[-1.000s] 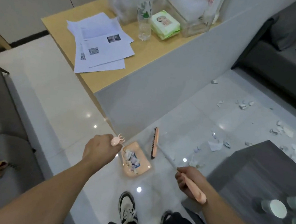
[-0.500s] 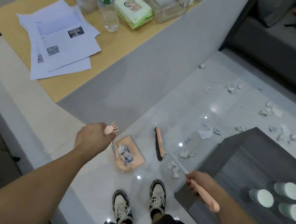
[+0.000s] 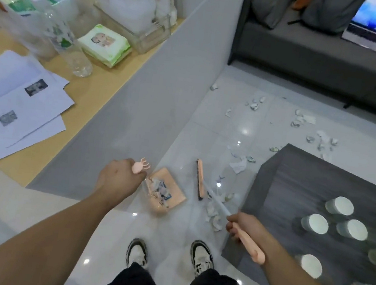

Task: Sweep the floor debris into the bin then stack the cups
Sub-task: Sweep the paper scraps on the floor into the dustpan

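Two tools are in our hands, so we judge the sweeping step is in hand and the cups wait. Our left hand (image 3: 117,181) curls round the dustpan handle; the dustpan (image 3: 166,192) sits on the floor just left of the broom head (image 3: 200,179) and already holds some scraps. Our right hand (image 3: 241,226) grips the broom handle (image 3: 247,243), with a clump of paper debris (image 3: 214,214) lying on the near side of the broom head, between it and our right hand. More debris (image 3: 304,124) lies scattered well beyond the broom head, toward the sofa (image 3: 313,53). Next, we think, the broom must push that near clump left into the dustpan. The cups (image 3: 340,205) stand unstacked on the dark table (image 3: 296,180), right of the broom head. Against half a second ago, both grips are unchanged, and the broom head stands in much the same spot beside the dustpan.
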Demonstrator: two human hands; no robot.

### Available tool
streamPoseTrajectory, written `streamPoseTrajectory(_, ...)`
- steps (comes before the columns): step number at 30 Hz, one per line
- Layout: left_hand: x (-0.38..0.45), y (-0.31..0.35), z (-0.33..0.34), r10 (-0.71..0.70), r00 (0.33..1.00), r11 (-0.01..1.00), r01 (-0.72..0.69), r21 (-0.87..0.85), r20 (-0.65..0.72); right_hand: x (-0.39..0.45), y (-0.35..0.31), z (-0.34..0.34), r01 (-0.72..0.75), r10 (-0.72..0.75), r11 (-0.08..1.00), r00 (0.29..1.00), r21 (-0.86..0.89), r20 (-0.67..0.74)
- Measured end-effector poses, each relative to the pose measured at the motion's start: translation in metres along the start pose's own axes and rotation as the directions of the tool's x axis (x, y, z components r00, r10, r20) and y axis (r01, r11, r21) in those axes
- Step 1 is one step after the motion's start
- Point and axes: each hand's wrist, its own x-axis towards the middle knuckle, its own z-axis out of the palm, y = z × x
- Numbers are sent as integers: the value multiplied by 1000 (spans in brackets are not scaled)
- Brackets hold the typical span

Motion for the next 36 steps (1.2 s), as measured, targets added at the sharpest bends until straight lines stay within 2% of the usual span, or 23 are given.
streamPoseTrajectory(6,44,11,5,195,975,978,-201,48,103,-20,37,46,55,-32,980,992,192,-119)
streamPoseTrajectory(9,59,4,2,307,935,946,-320,46,176,-26,65,79,71,1,922,982,381,-187)
streamPoseTrajectory(11,64,-3,-1,365,908,923,-382,47,207,-29,81,101,97,23,893,966,439,-259)
streamPoseTrajectory(17,72,-18,-5,491,845,856,-513,63,210,-34,114,146,141,112,816,913,561,-392)
streamPoseTrajectory(19,78,-20,-5,513,830,838,-539,80,218,-29,117,149,131,144,788,911,601,-386)
streamPoseTrajectory(24,92,-23,4,509,819,829,-549,106,264,-1,102,164,87,189,638,946,765,-265)
streamPoseTrajectory(32,100,-31,5,513,820,818,-557,146,254,31,42,171,147,98,448,972,882,-212)
streamPoseTrajectory(36,107,-33,1,504,827,819,-549,166,251,36,28,173,150,54,408,981,901,-188)
